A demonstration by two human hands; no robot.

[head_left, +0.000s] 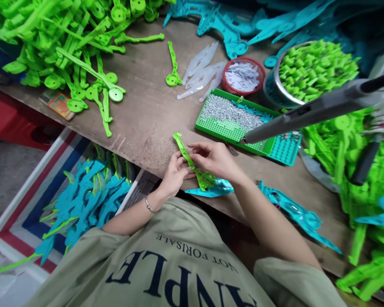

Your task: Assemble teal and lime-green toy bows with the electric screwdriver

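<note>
A long lime-green plastic part (184, 154) is held between my two hands over the front edge of the workbench. My left hand (176, 172) grips it from the left side, fingers curled beneath it. My right hand (214, 160) is closed in a pinch at its right side; whatever lies between those fingertips is too small to make out. Under the green part's lower end rests a blue plastic part (211, 189). Another blue part (294, 211), with small pieces inside, lies to the right, beyond my right forearm.
Lime-green parts pile up at the back left (67, 38) and right (345, 157). A green tray (233, 135) holds small metal pieces, beside a red basket (243, 91) and a metal pot (277, 79). A grey power-driver-like tool (294, 115) overhangs the tray. Finished-looking blue-green pieces (83, 200) fill a lower box.
</note>
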